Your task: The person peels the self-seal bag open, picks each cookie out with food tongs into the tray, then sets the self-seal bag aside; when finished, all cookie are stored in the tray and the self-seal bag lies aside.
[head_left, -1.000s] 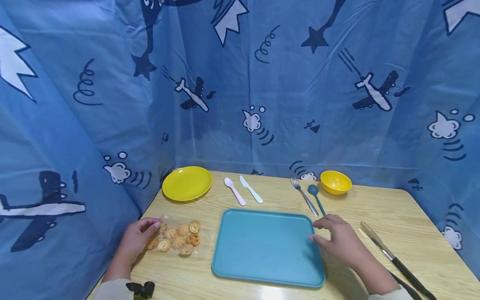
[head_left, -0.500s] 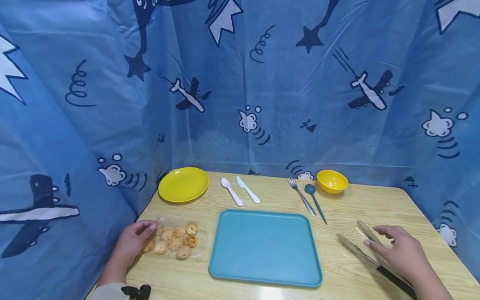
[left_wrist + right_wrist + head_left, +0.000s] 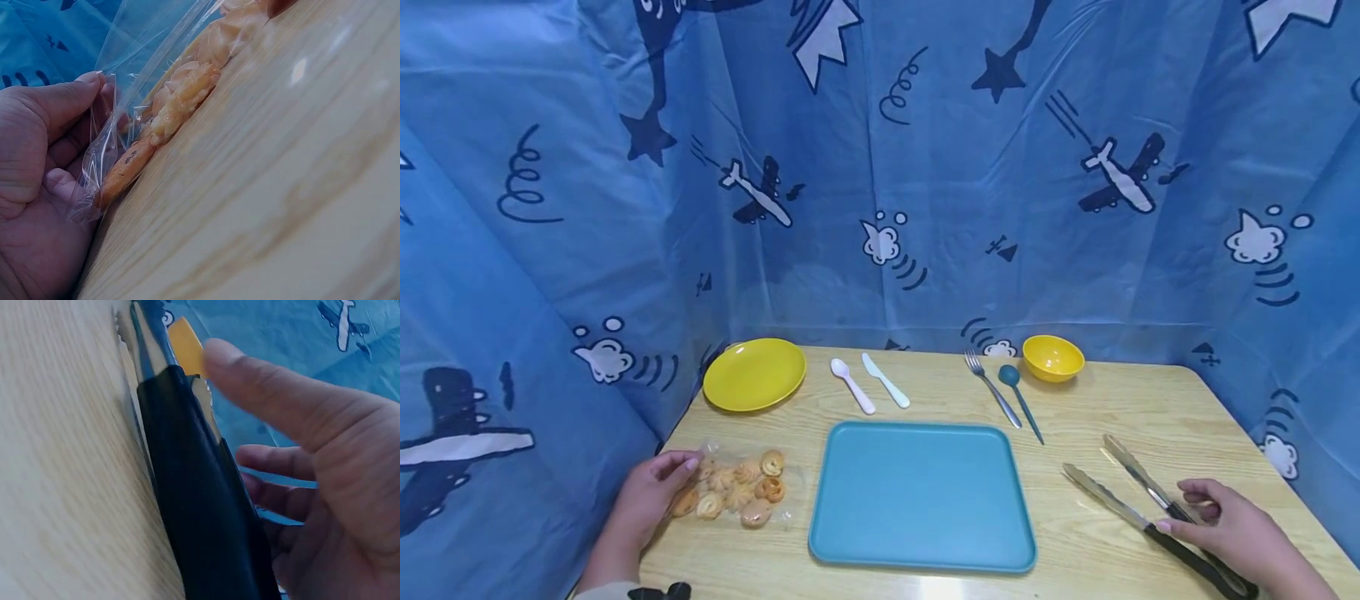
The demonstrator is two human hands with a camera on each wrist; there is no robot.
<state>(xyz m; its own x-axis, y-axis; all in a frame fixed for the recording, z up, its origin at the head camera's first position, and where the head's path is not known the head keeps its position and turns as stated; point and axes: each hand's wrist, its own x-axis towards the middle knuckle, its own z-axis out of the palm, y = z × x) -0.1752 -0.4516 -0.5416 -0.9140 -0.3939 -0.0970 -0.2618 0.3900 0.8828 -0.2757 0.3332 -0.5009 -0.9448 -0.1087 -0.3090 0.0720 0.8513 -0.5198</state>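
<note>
My left hand (image 3: 643,502) pinches the left edge of a clear plastic bag (image 3: 795,483) lying on the wooden table. Inside are several golden baked cookies (image 3: 742,496), some swirled. The left wrist view shows thumb and fingertips closed on the loose film of the bag (image 3: 103,165), beside a brown cookie. At the right, my right hand (image 3: 1238,527) is spread over the handles of metal tongs (image 3: 1105,492), whose arms are apart. In the right wrist view the thumb extends past the black handle (image 3: 194,469), with the other fingers loosely bent on its far side.
A teal tray (image 3: 921,496) lies mid-table. Behind it are a yellow plate (image 3: 755,375), a pink spoon (image 3: 853,387), a pale knife (image 3: 886,382), a fork (image 3: 992,389), a teal spoon (image 3: 1021,403) and a yellow bowl (image 3: 1053,358). Blue printed cloth (image 3: 850,292) walls the table.
My right hand has left the tray's right edge and moved right to the tongs' handles. My left hand stays at the bag. The head view has turned slightly.
</note>
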